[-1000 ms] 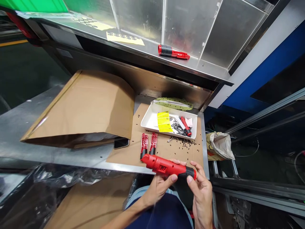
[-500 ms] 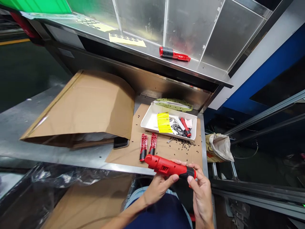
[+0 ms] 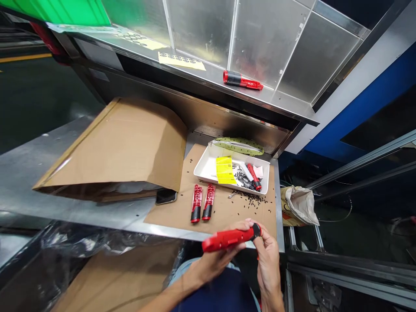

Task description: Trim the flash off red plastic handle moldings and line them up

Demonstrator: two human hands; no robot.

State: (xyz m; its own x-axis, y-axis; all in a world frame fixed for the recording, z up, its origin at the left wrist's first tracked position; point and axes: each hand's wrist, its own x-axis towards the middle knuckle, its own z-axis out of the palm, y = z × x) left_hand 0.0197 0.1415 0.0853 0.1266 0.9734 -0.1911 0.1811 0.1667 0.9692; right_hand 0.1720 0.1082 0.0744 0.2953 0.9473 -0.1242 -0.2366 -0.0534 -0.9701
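Both hands hold a red plastic tool housing (image 3: pixel 227 238) with a black end, just in front of the bench edge. My left hand (image 3: pixel 217 258) grips its middle from below, fingers wrapped round the body. At the black end, my right hand (image 3: pixel 268 249) is closed round it, the thumb pressed near the rim. Beyond them, a red and black housing half (image 3: pixel 196 203) and a second housing half (image 3: pixel 209 202) lie side by side on a cardboard sheet (image 3: pixel 175 212). Small black parts (image 3: pixel 253 199) are scattered on the sheet to the right.
A white tray (image 3: pixel 208 167) holds a yellow label sheet, black bits and a red-black tool. Behind it lies a green pouch (image 3: pixel 240 145). A large cardboard box (image 3: pixel 130 143) stands left, a phone (image 3: pixel 166 196) at its opening. Another housing (image 3: pixel 242 81) rests on the metal shelf.
The housing has been turned about its length, so its side opening no longer faces me. My right hand has shifted slightly left, still at the black end.
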